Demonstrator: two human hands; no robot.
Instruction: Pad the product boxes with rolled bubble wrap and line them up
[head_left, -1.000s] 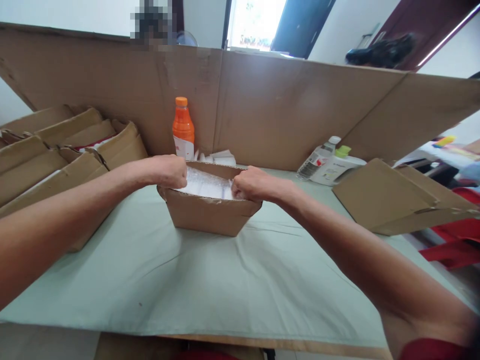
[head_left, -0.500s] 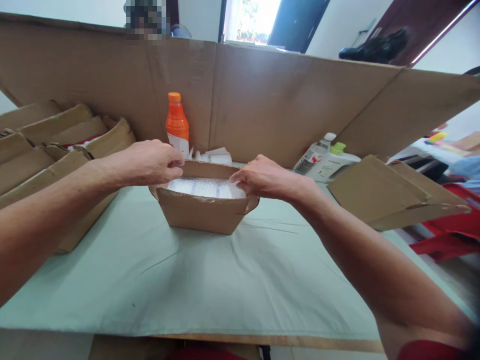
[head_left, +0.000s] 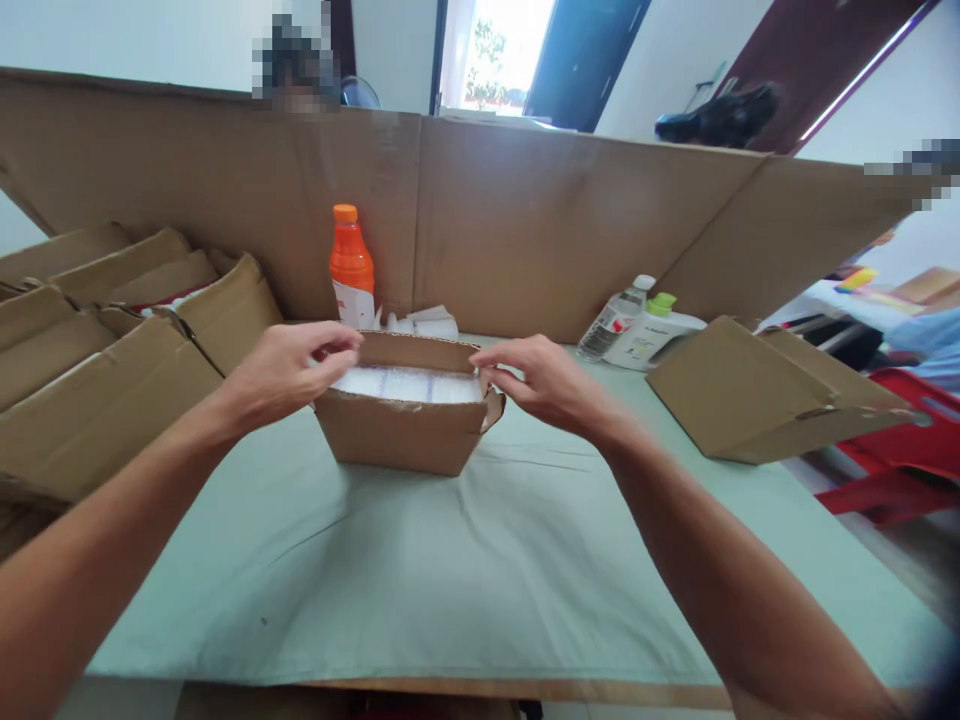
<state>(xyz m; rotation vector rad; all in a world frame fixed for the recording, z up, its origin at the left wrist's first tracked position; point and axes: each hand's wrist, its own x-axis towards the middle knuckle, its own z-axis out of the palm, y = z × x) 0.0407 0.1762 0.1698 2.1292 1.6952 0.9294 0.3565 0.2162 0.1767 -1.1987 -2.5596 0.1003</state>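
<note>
In the middle of the pale green surface (head_left: 450, 560), a small open cardboard box (head_left: 405, 435) sits between my two hands, with a white packet (head_left: 409, 383) lying flat inside, just below its rim. My left hand (head_left: 289, 370) hovers at the box's left end, fingers (head_left: 337, 345) loosely curled and holding nothing, the tips near the rim; whether they touch it I cannot tell. My right hand (head_left: 544, 380) mirrors it at the right end, fingers (head_left: 499, 375) half spread and empty, close to the small torn side flap (head_left: 493, 408). To do this well, I judge I should keep both hands level and work the two ends together, so the packet stays flat and the thin walls do not buckle. The box's long axis runs left to right across my view, its mouth facing straight up, and the packet lies along the same line. Behind it stand an orange bottle (head_left: 352, 268) and a tall cardboard screen (head_left: 525, 220); more cartons (head_left: 112, 350) sit to my left, and a closed one (head_left: 757, 395) well apart on my right.
</note>
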